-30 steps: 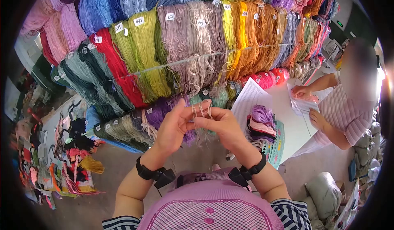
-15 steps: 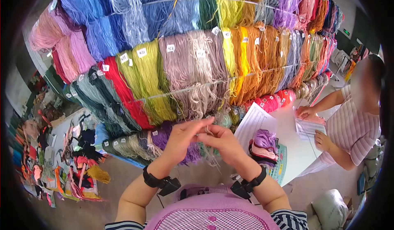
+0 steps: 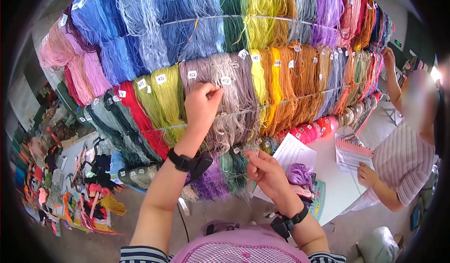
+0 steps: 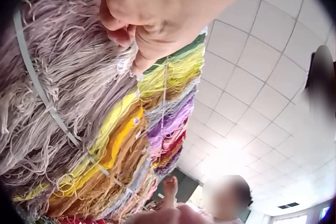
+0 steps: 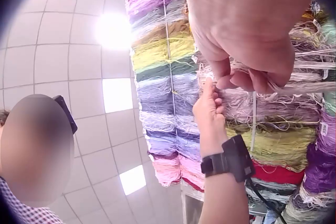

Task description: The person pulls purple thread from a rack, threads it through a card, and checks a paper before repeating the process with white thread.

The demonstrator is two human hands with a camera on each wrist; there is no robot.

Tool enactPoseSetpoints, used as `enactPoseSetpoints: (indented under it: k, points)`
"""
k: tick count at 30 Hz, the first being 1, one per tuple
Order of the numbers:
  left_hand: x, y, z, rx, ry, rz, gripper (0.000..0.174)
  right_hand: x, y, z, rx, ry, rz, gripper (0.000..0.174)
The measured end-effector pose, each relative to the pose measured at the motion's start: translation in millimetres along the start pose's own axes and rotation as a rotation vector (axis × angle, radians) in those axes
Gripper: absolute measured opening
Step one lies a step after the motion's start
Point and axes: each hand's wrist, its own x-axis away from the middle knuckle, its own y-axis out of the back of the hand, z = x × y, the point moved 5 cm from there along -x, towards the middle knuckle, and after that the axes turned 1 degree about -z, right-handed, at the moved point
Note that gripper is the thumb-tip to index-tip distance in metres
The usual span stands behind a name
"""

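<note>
My left hand (image 3: 201, 106) reaches up to the thread rack. Its thumb and fingertips pinch at the top of a pale grey-beige thread hank (image 3: 229, 92), beside a paper tag (image 3: 226, 80) marked 453. The left wrist view shows that thumb and the curled fingers right at the pale strands (image 4: 123, 79). Lower and to the right, my right hand (image 3: 269, 171) is held in front of the rack with curled fingers. It grips a thin bunch of pale threads (image 5: 307, 87), which trails out past the fingers in the right wrist view.
Tagged hanks in many colours, such as blue (image 3: 187, 33) and orange (image 3: 300, 89), hang in tiers behind straps. At right stand a white table (image 3: 335, 188) with a paper sheet (image 3: 294, 157) and purple thread (image 3: 300, 176), and another person (image 3: 398, 155). Thread scraps (image 3: 93, 183) lie at left.
My hands were together with a loop of pale thread between the fingers. The left has moved up to the rack; the right has lowered slightly. The other person has raised one hand to the rack.
</note>
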Motion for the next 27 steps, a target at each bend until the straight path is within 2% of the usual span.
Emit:
enactPoseSetpoints:
  k: [2,3,4,6,8,10,11,14,16,18,20,23,25,27]
  points:
    - [11,-4,18,0.358,0.3,0.118,0.017,-1,4,2,-0.006,-0.003,-0.014,0.02]
    - [18,-4,21,0.54,0.451,0.236,0.017,-3,8,4,0.018,0.013,-0.023,0.019]
    - [21,1,18,0.54,0.452,0.238,0.017,-5,9,7,0.045,0.026,-0.033,0.019]
    - [31,2,18,0.798,0.632,0.307,0.014,-10,5,13,0.058,0.038,-0.036,0.017]
    - [35,8,18,0.809,0.649,0.31,0.013,-17,0,17,0.074,0.049,-0.034,0.016]
    - [37,15,16,0.836,0.589,0.345,0.011,-25,-7,22,0.061,0.093,0.027,0.016]
    - [38,18,12,0.831,0.493,0.308,0.01,-28,-11,24,0.065,0.09,0.029,0.016]
    - [48,26,-1,0.974,0.509,0.378,0.011,-38,-27,33,0.117,0.132,-0.022,0.014]
    - [52,36,-8,0.928,0.494,0.412,0.012,-44,-38,41,0.142,0.177,-0.07,0.012]
    - [62,40,-10,0.858,0.575,0.52,0.012,-52,-40,43,0.14,0.194,-0.012,0.014]
    - [70,40,-8,0.856,0.537,0.513,0.012,-61,-51,47,0.189,0.243,0.05,0.018]
    - [79,41,-8,0.879,0.551,0.537,0.011,-74,-63,52,0.212,0.209,0.055,0.022]
    - [87,38,-7,0.778,0.44,0.554,0.011,-84,-65,50,0.225,0.194,0.067,0.024]
    - [90,40,-10,0.767,0.423,0.538,0.011,-86,-67,48,0.24,0.175,0.082,0.026]
